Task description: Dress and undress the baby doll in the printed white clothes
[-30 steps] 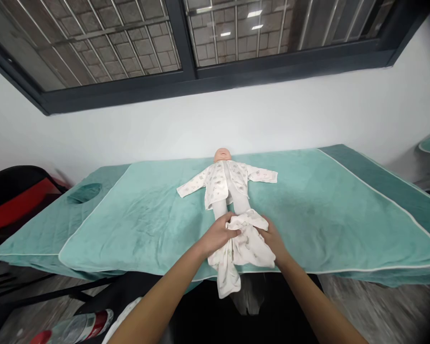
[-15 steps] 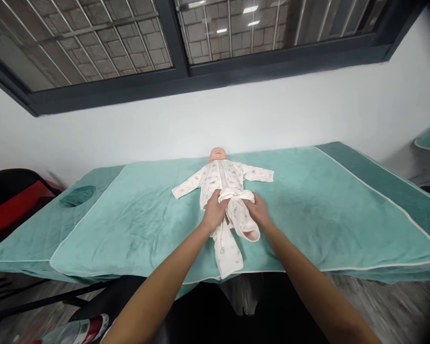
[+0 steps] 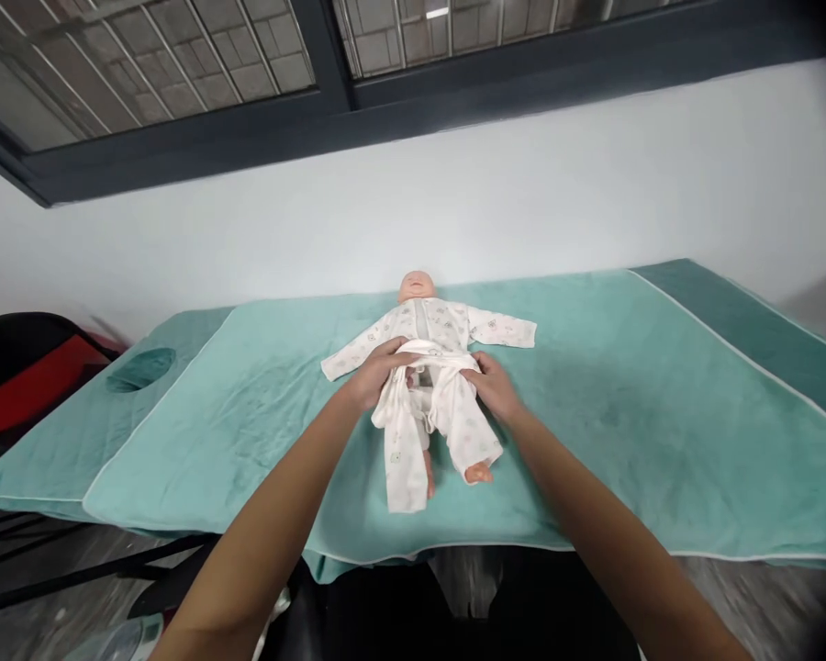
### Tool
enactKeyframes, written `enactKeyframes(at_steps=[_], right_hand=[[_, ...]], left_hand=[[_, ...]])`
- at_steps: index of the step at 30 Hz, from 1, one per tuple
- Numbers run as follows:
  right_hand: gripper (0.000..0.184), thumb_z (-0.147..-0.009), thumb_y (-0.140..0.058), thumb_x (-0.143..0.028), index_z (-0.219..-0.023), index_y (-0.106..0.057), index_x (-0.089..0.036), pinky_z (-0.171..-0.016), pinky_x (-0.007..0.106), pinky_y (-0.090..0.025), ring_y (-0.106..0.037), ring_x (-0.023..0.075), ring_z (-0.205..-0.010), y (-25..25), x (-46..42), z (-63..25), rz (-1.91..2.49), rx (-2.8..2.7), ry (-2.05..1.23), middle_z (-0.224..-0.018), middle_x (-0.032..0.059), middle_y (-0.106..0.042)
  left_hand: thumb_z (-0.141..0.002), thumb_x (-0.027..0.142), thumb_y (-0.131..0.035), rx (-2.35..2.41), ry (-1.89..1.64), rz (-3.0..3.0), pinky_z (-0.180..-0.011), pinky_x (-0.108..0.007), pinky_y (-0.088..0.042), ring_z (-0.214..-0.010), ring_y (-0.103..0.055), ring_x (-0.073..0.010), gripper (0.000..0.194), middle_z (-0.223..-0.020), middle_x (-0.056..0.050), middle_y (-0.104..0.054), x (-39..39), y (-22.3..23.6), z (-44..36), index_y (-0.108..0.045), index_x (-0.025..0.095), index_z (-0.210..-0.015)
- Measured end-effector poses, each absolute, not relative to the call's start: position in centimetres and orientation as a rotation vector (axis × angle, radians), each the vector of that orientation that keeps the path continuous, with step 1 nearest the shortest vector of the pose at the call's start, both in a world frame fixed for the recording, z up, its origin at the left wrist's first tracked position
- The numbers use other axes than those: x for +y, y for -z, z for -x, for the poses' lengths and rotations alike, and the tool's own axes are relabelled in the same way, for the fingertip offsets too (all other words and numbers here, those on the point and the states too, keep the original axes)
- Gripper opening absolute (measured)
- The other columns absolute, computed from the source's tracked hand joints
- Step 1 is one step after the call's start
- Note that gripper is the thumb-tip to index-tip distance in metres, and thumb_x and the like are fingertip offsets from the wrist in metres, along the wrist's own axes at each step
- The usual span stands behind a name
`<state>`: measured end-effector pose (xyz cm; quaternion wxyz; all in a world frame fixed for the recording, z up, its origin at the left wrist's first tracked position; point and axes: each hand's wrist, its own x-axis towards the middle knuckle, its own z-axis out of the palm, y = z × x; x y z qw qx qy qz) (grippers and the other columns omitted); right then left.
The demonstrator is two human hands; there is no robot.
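A baby doll (image 3: 417,285) lies on its back on a green-covered bed, head toward the wall. It wears a white patterned long-sleeved top (image 3: 447,317) with both sleeves spread sideways. White baby trousers (image 3: 461,413) lie over its lower body; one foot (image 3: 478,473) shows at the cuff on the right, while the other leg is bare beside the left trouser leg. My left hand (image 3: 378,372) is closed on the left side of the waistband, and my right hand (image 3: 492,384) grips the waistband's right side. Cloth hides some fingertips.
The green bed (image 3: 592,413) with a face hole (image 3: 141,369) at its left end stands against a white wall under a barred window (image 3: 213,55). A black and red chair (image 3: 34,376) is at the left. A plastic bottle (image 3: 120,638) shows at the lower left.
Both hands have moved up the doll with the trousers and are farther apart. The left hand has shifted left, spreading the waistband. A foot now shows from the right cuff.
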<state>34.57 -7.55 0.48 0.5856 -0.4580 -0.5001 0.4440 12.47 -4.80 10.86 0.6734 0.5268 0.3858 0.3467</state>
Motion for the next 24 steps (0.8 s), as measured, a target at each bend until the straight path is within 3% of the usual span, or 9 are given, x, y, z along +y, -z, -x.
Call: enactKeyframes(at_steps=[4,11,16,19,22,24], right_hand=[[0.02,-0.071,-0.072,-0.031,-0.084,-0.062,-0.019,-0.072,0.026,-0.039,-0.052,0.0163,-0.078,-0.3,-7.7,-34.9,0.963,-1.126,-1.203,-0.08,-0.0031,-0.059],[0.024,-0.075,-0.075,-0.028,-0.097,-0.066,-0.023,-0.077,0.029,-0.044,-0.056,0.019,-0.085,-0.5,-9.7,-35.9,0.94,-1.171,-1.203,-0.091,0.0006,-0.062],[0.028,-0.088,-0.064,-0.04,-0.112,-0.066,-0.026,-0.089,0.035,-0.046,-0.059,0.0241,-0.104,-4.2,-9.5,-35.4,0.899,-1.321,-1.096,-0.112,0.0064,-0.065],[0.031,-0.094,-0.055,-0.048,-0.106,-0.068,-0.022,-0.08,0.032,-0.046,-0.061,0.0215,-0.092,-8.5,-8.0,-33.5,1.0,-1.682,-1.123,-0.1,0.0059,-0.067],[0.032,-0.082,-0.071,-0.052,-0.088,-0.07,-0.02,-0.061,0.026,-0.038,-0.054,0.0154,-0.068,-11.6,-6.3,-31.3,1.086,-2.185,-1.248,-0.074,-0.0002,-0.062],[0.032,-0.079,-0.074,-0.051,-0.08,-0.069,-0.019,-0.057,0.025,-0.034,-0.048,0.0133,-0.062,-11.8,-5.4,-30.4,1.023,-2.291,-1.341,-0.066,-0.0023,-0.056]], left_hand=[[-0.073,0.037,-0.074,0.732,-0.857,-0.986,-0.062,-0.028,-0.046,-0.062,-0.062,-0.0163,0.025,-0.07,-0.003,-0.067,-3.2,-9.7,-11.0,-0.07,0.013,-0.08],[-0.052,0.022,-0.083,0.694,-0.881,-0.867,-0.07,-0.028,-0.049,-0.072,-0.068,-0.0201,0.037,-0.082,-0.008,-0.077,-2.7,-3.7,-9.9,-0.079,0.011,-0.088],[-0.064,0.027,-0.079,0.585,-1.056,-0.798,-0.072,-0.026,-0.051,-0.077,-0.07,-0.0186,0.026,-0.084,-0.006,-0.077,-3.3,-2.6,-10.0,-0.079,0.016,-0.087],[-0.062,0.019,-0.079,0.488,-0.992,-0.819,-0.067,-0.025,-0.05,-0.076,-0.07,-0.0176,0.038,-0.09,-0.005,-0.077,-3.5,-2.9,-9.9,-0.077,0.019,-0.099],[-0.059,0.017,-0.081,0.442,-0.955,-0.851,-0.059,-0.023,-0.047,-0.069,-0.068,-0.0162,0.051,-0.089,-0.004,-0.076,-3.7,-2.9,-9.7,-0.073,0.02,-0.109],[-0.058,0.021,-0.083,0.452,-0.975,-0.857,-0.059,-0.023,-0.046,-0.067,-0.067,-0.0166,0.051,-0.086,-0.004,-0.075,-3.7,-2.7,-9.6,-0.071,0.02,-0.108]])
